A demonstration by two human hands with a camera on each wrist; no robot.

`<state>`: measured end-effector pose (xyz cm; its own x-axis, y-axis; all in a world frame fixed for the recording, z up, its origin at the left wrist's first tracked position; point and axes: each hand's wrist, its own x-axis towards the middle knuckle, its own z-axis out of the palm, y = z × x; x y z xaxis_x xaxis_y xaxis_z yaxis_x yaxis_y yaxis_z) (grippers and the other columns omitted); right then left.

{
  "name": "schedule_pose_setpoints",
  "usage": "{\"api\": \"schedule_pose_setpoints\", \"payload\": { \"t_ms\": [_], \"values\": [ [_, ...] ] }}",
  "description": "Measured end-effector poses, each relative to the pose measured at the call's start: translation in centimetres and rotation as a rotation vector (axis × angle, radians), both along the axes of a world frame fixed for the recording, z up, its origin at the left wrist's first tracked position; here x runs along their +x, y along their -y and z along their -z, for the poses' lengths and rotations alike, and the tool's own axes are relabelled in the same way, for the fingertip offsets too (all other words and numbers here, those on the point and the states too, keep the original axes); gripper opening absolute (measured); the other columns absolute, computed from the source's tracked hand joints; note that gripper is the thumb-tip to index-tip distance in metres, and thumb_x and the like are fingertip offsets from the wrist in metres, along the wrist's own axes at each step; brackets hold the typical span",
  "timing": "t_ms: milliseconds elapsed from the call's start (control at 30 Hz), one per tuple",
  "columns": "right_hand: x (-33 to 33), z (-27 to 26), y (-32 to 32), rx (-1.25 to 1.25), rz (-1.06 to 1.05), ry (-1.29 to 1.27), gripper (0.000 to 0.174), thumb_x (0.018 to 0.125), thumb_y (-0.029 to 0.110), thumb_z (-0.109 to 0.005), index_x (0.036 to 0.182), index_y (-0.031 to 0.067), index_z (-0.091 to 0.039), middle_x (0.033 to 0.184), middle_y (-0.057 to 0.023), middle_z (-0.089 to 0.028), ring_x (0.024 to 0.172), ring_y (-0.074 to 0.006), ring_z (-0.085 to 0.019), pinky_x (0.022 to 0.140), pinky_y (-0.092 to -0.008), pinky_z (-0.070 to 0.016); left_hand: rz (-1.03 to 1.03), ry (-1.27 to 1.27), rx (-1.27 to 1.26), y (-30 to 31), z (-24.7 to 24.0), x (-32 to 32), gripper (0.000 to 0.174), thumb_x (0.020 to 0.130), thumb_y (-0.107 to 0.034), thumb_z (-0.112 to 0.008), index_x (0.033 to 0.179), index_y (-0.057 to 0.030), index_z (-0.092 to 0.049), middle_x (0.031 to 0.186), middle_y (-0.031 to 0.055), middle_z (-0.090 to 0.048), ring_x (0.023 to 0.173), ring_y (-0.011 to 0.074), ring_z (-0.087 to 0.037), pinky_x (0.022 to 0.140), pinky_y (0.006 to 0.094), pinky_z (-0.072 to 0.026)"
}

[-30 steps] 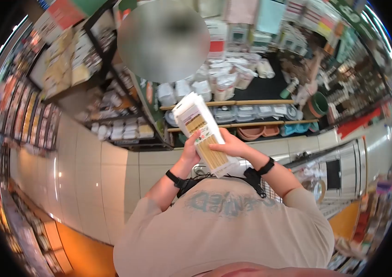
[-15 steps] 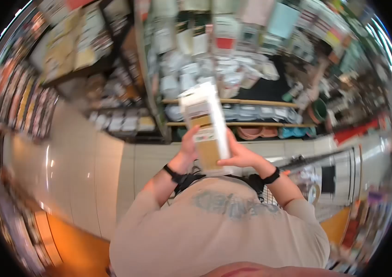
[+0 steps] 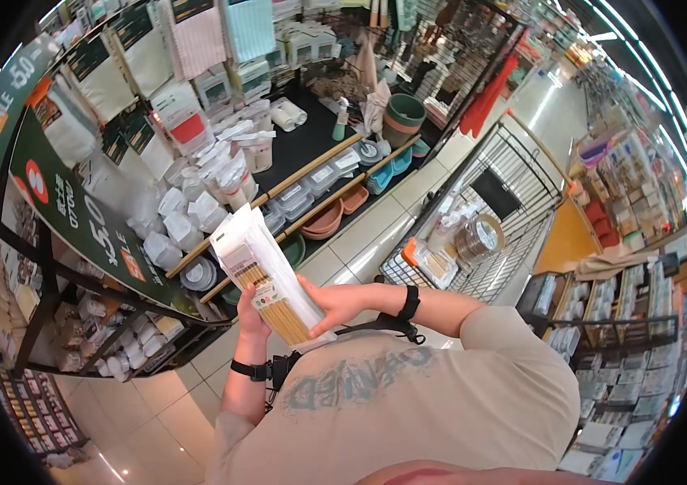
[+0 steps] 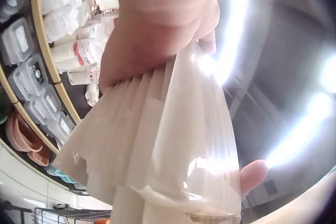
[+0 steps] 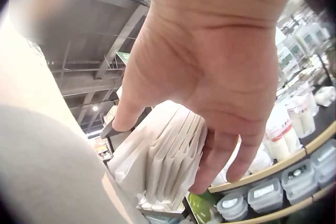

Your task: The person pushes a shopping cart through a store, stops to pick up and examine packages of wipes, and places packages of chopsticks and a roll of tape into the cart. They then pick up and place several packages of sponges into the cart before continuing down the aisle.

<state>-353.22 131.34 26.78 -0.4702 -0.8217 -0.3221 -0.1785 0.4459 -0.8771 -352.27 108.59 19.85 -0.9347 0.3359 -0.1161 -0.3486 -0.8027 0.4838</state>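
A stack of flat, pale plastic packets (image 3: 275, 279) is held in front of the shirt, the top one showing a row of tan sticks under a printed label. Gripping its left edge is my left hand (image 3: 253, 318), thumb over the front. My right hand (image 3: 337, 305) holds the right edge near the lower end, with its thumb across the face. From the left wrist view, the layered packets (image 4: 157, 145) fan out below the palm. In the right wrist view their folded ends (image 5: 173, 155) lie between thumb and fingers.
Ahead, a display shelf (image 3: 311, 171) carries bagged white goods, clear containers (image 3: 291, 200) and clay-coloured pots (image 3: 325, 220). A dark sale sign (image 3: 88, 218) stands at its left end. To the right is a wire shopping cart (image 3: 513, 182) with several items inside.
The head view has swung right, so the cart and right-hand aisle show more fully. Both hands still hold the packets, which now tilt more to the left in view.
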Motion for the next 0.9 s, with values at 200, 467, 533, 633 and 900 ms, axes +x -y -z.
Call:
{"api": "schedule_pose_setpoints", "payload": {
  "t_ms": [200, 467, 533, 633, 900],
  "values": [
    [2.7, 0.5, -5.8, -0.079, 0.072, 0.005, 0.139, 0.078, 0.051, -0.078, 0.140, -0.0185, 0.025, 0.127, -0.0389, -0.052, 0.116, -0.0382, -0.060, 0.097, -0.0348, -0.0482, 0.079, 0.001, -0.032, -5.7, -0.8, 1.5, 0.064, 0.094, -0.041, -0.059, 0.141, -0.0012, -0.043, 0.133, 0.0179, -0.059, 0.119, 0.0325, -0.060, 0.102, 0.0458, -0.0489],
    [10.2, -2.2, -18.2, 0.071, 0.157, 0.047, 0.134, 0.076, 0.046, -0.081, 0.145, -0.0157, 0.016, 0.117, -0.0347, -0.061, 0.102, -0.0387, -0.067, 0.088, -0.0366, -0.0539, 0.208, 0.041, -0.091, -16.9, -1.1, 6.0, 0.064, 0.094, -0.038, -0.058, 0.143, 0.0000, -0.041, 0.134, 0.0191, -0.058, 0.119, 0.0336, -0.060, 0.102, 0.0466, -0.0488],
    [12.3, -1.5, -21.1, 0.004, 0.194, -0.026, 0.135, 0.076, 0.047, -0.080, 0.144, -0.0150, 0.018, 0.113, -0.0340, -0.062, 0.101, -0.0392, -0.067, 0.087, -0.0369, -0.0538, 0.226, 0.054, -0.125, -19.5, -0.9, 7.1, 0.063, 0.094, -0.035, -0.060, 0.142, 0.0000, -0.041, 0.133, 0.0183, -0.059, 0.118, 0.0322, -0.061, 0.101, 0.0459, -0.0494],
    [15.4, -0.6, -24.3, -0.039, 0.259, -0.034, 0.133, 0.077, 0.046, -0.079, 0.145, -0.0153, 0.016, 0.115, -0.0332, -0.062, 0.102, -0.0381, -0.067, 0.088, -0.0371, -0.0535, 0.293, 0.056, -0.211, -22.4, 0.4, 8.1, 0.060, 0.094, -0.033, -0.058, 0.141, 0.0016, -0.043, 0.131, 0.0191, -0.060, 0.118, 0.0332, -0.061, 0.101, 0.0469, -0.0498],
    [20.3, 2.5, -30.2, -0.331, 0.394, -0.046, 0.101, 0.073, 0.047, -0.085, 0.141, -0.0064, -0.035, 0.128, -0.0223, -0.061, 0.114, -0.0288, -0.062, 0.097, -0.0379, -0.0486, 0.441, 0.171, -0.373, -28.6, 0.8, 8.7, 0.051, 0.094, -0.026, -0.051, 0.135, 0.0034, -0.051, 0.127, 0.0195, -0.062, 0.117, 0.0345, -0.061, 0.101, 0.0470, -0.0483]
  ]
}}
